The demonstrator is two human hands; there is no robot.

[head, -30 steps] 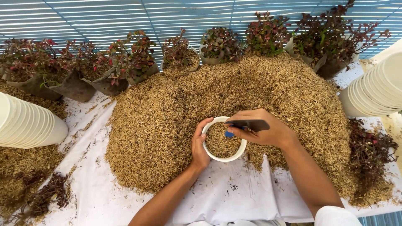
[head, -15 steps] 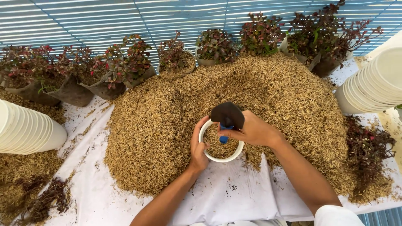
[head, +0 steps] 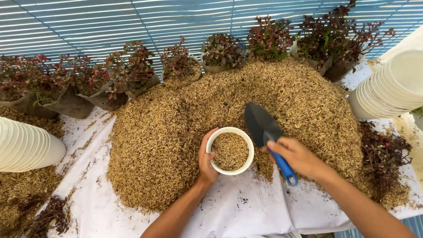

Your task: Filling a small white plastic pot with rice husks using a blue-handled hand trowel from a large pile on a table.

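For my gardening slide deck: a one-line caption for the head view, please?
Left hand steadies a white pot of husk; right hand holds a blue-handled trowel over the husk pile.

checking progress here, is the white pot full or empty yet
Partly full. The white pot stands upright, held by the left hand, with husk covering its bottom but lying below the rim.

Plant nursery or garden potting spot, outdoors under slatted shade. Shown by a big heap of dry husks [head: 229, 128] piled on a white sheet [head: 246, 211], a row of red-leaved seedlings in dark grow bags [head: 110, 83] along the far edge (some at the right too), stacks of white pots [head: 392, 88] at both sides, a black trowel [head: 264, 130].
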